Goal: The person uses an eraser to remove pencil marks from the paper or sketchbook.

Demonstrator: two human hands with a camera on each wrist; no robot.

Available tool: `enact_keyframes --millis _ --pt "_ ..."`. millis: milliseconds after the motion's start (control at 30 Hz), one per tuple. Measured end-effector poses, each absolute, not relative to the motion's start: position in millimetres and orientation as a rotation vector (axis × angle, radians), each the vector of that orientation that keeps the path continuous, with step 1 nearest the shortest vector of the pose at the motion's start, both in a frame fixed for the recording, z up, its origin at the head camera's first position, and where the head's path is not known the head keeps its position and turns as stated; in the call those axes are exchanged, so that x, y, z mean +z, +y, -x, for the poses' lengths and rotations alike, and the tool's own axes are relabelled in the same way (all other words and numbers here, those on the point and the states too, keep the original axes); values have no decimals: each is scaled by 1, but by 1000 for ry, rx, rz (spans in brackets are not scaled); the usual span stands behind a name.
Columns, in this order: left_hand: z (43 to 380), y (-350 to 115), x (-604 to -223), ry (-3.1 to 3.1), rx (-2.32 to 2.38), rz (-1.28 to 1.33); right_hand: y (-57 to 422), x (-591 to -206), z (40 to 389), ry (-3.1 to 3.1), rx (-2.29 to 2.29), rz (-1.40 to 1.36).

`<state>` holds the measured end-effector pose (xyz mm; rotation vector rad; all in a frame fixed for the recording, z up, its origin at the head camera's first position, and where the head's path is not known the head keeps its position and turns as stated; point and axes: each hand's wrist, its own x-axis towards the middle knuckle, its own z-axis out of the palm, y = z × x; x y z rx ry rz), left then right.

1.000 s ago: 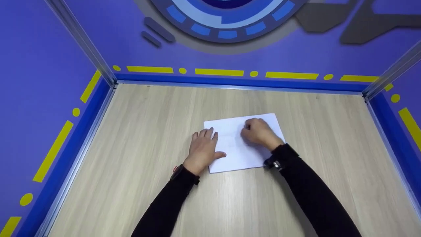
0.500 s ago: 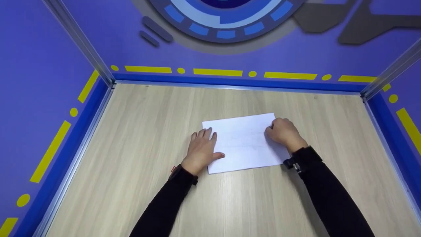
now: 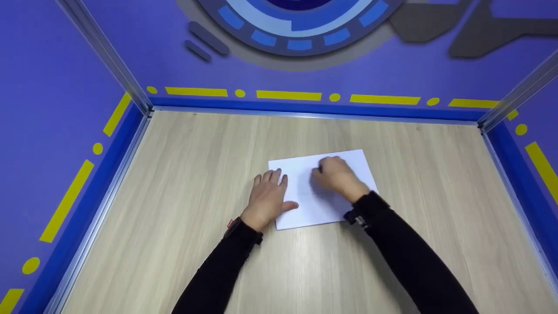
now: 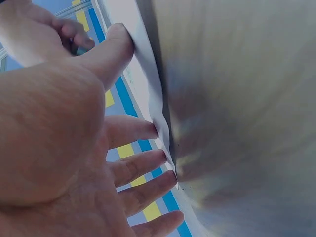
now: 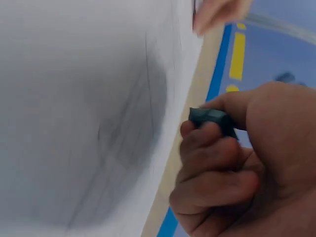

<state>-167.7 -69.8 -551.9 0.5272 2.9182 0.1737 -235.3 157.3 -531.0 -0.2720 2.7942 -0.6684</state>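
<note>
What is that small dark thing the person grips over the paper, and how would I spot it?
On the wooden table lies one white sheet. The right hand rests on it, pinching a small dark greenish block, perhaps an eraser: the only dark thing there.

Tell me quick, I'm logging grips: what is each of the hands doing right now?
Left hand: open, fingers straight, pressing the left edge of the white paper.
Right hand: closed, pinching a small dark eraser over the paper.
</note>
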Motion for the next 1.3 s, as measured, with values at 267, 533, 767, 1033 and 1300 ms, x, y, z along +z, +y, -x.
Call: enact_keyframes --millis 267,533,767,1033,1300 --pt "167 -67 -554 2935 190 -530 105 -548 236 2823 -482 430" --pt "169 -64 -552 2931 173 -512 143 -552 240 2863 -546 378" --pt "170 -62 -550 2888 159 -500 226 -558 241 2974 -629 264" --pt "169 -65 -549 2890 154 -493 256 -553 240 2928 -620 150" --pt "168 -67 -551 2901 181 -501 209 -545 235 2942 -673 195"
